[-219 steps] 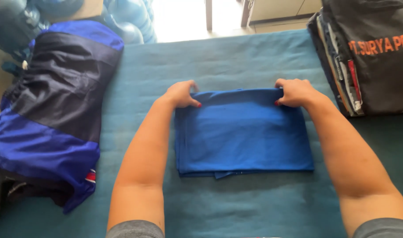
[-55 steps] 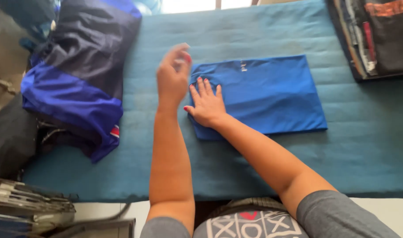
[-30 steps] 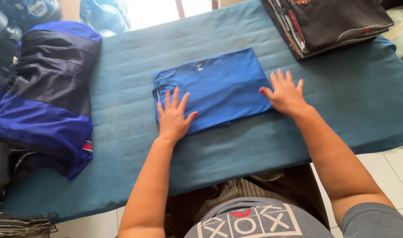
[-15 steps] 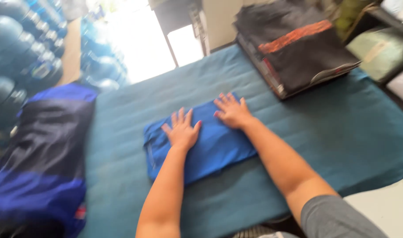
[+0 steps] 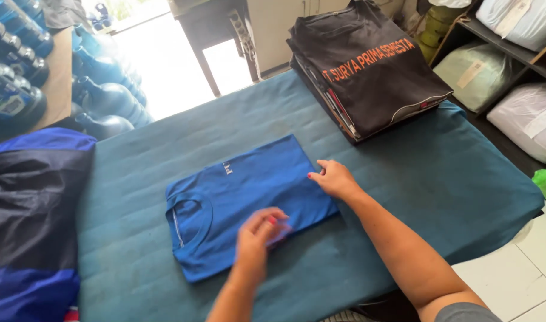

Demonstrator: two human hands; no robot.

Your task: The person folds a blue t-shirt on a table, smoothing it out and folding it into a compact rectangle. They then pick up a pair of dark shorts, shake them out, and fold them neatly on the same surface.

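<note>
Two bare hands were over the folded bright-blue cotton T-shirt (image 5: 249, 206), which lay flat near the middle of the teal cloth-covered surface (image 5: 440, 173), collar toward the left. The right hand (image 5: 335, 179) rested on the shirt's right edge with its fingers (image 5: 318, 171) loosely curled, gripping nothing. The left hand (image 5: 258, 235) was blurred above the near edge — its fingers looked half spread, but I could not tell if they touched the cloth. A quick sweep could have dragged the top layer and opened the fold — thin fabric slides easily. The stack of folded black shirts (image 5: 368, 65) stood well apart at the far right, and the dark blue and black bag (image 5: 31, 220) lay at the left.
</note>
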